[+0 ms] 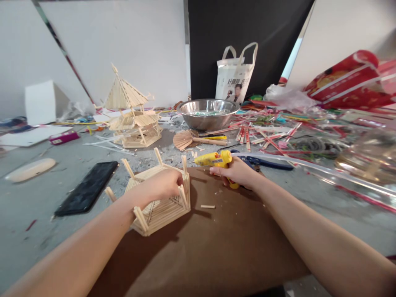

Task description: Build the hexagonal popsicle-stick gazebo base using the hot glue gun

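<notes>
A six-sided base of pale wooden sticks (167, 216), with short posts rising at its corners, stands on a brown board (216, 247). My left hand (165, 183) reaches over into it, fingers curled down at the right side near a post; the fingertips and whatever they hold are hidden. In my right hand (241, 171) is a yellow glue gun (207, 159), its nozzle pointing left toward the base. A long clear glue stick (309, 163) trails from its back to the right. One short loose stick (207, 206) lies on the board.
Behind the base stands a stick pavilion (133, 119) with a pointed roof. A metal bowl (208, 119), blue-handled pliers (272, 161) and a wooden fan shape (185, 140) lie farther back. A black phone (88, 187) is at left; coloured scraps (278, 132) clutter the right.
</notes>
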`<state>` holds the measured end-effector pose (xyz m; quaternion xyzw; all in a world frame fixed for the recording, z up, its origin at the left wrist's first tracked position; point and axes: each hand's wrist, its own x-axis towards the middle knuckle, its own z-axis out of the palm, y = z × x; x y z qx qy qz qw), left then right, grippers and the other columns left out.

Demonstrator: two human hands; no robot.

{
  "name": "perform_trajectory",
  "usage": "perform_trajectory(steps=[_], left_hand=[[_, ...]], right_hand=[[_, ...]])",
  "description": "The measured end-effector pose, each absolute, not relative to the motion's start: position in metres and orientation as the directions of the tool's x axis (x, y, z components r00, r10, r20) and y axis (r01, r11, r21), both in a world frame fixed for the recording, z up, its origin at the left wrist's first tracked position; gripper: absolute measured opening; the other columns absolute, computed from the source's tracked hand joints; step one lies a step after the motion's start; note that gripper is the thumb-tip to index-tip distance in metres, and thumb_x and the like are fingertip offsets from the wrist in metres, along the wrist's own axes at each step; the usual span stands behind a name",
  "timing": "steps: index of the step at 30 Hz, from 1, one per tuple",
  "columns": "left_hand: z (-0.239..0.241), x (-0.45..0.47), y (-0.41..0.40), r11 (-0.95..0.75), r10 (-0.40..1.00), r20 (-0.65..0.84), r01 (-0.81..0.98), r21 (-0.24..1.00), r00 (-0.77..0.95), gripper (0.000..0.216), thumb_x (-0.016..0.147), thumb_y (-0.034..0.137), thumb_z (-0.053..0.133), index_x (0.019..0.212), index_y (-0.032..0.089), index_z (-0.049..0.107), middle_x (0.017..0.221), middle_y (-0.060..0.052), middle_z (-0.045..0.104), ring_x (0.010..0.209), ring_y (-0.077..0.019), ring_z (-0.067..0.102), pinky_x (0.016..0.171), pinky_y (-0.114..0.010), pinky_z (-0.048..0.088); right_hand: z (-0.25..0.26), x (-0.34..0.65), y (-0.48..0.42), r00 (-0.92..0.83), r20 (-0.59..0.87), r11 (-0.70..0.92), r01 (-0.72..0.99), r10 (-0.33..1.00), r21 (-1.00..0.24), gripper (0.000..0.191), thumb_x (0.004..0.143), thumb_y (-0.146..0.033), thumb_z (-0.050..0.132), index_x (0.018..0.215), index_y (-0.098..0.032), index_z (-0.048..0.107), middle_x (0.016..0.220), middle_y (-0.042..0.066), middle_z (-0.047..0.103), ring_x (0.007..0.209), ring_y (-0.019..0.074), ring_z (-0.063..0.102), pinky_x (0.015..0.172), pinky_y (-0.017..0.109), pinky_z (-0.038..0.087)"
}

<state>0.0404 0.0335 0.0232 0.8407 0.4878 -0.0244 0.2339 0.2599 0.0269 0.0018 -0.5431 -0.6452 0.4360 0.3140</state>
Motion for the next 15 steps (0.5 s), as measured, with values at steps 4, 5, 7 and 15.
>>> perform_trajectory(steps=[4, 5, 7, 15], left_hand=[[0.025, 0.041, 0.035, -0.398, 0.802, -0.307, 0.841, 0.367, 0.513, 0.017, 0.055, 0.022, 0.046, 0.067, 0.014, 0.056, 0.062, -0.001, 0.056, 0.054, -0.0109, 0.046, 0.049, -0.021, 0.032], [0.025, 0.041, 0.036, -0.397, 0.792, -0.319, 0.836, 0.379, 0.520, 0.016, 0.054, 0.021, 0.046, 0.065, 0.014, 0.055, 0.059, 0.000, 0.054, 0.052, -0.0098, 0.044, 0.047, -0.021, 0.031], [0.025, 0.039, 0.037, -0.376, 0.768, -0.354, 0.824, 0.424, 0.533, 0.011, 0.053, 0.020, 0.046, 0.061, 0.014, 0.052, 0.051, 0.003, 0.047, 0.045, -0.0077, 0.039, 0.042, -0.020, 0.028], [0.022, 0.025, 0.041, -0.114, 0.670, -0.476, 0.713, 0.692, 0.570, 0.008, 0.061, 0.020, 0.042, 0.057, 0.015, 0.048, 0.042, 0.005, 0.043, 0.033, -0.0060, 0.036, 0.032, -0.018, 0.024]], right_hand=[[0.001, 0.260, 0.027, -0.202, -0.079, 0.012, 0.415, 0.976, -0.910, 0.025, 0.065, -0.039, 0.060, 0.072, -0.016, 0.054, 0.056, -0.001, 0.057, 0.031, 0.0052, 0.044, 0.030, 0.018, 0.036], [0.001, 0.260, 0.027, -0.201, -0.081, 0.010, 0.413, 0.976, -0.911, 0.026, 0.065, -0.040, 0.060, 0.072, -0.016, 0.054, 0.055, -0.001, 0.056, 0.031, 0.0052, 0.043, 0.030, 0.018, 0.036], [0.002, 0.260, 0.027, -0.206, -0.085, 0.010, 0.420, 0.975, -0.908, 0.026, 0.065, -0.041, 0.059, 0.071, -0.016, 0.054, 0.052, -0.002, 0.055, 0.031, 0.0055, 0.044, 0.030, 0.018, 0.036], [0.007, 0.263, 0.026, -0.218, -0.103, 0.004, 0.442, 0.970, -0.897, 0.030, 0.063, -0.042, 0.061, 0.078, -0.016, 0.055, 0.055, -0.001, 0.057, 0.033, 0.0072, 0.046, 0.031, 0.019, 0.036]])
